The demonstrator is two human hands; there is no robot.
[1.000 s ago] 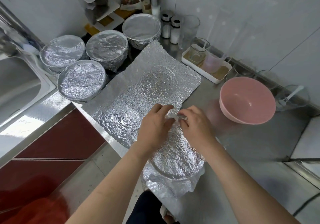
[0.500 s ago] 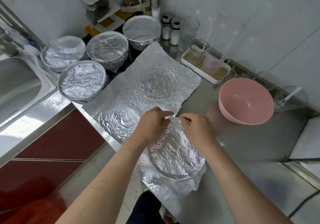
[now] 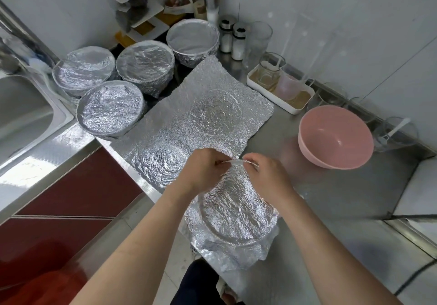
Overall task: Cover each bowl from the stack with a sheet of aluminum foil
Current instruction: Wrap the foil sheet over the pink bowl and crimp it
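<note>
A crumpled foil sheet (image 3: 234,219) with a round bowl imprint hangs in front of me over the counter's front edge. My left hand (image 3: 203,170) and my right hand (image 3: 264,177) pinch its far edge, a small gap apart. Behind them a larger flat foil sheet (image 3: 189,125) lies on the counter, with round imprints in it. An uncovered pink bowl (image 3: 335,137) stands to the right. Several foil-covered bowls stand at the back left: one (image 3: 111,111), another (image 3: 84,70), a third (image 3: 145,66) and a fourth (image 3: 192,38).
A steel sink (image 3: 21,113) is at the left. A white tray (image 3: 279,92) with glass cups, shakers (image 3: 233,37), tall glasses and a shelf rack (image 3: 139,9) line the wall. A glass bowl with a spoon (image 3: 397,132) sits at the far right.
Both hands have lifted the near foil's far edge and spread slightly apart along it. The crumpled sheet has drawn a little toward me.
</note>
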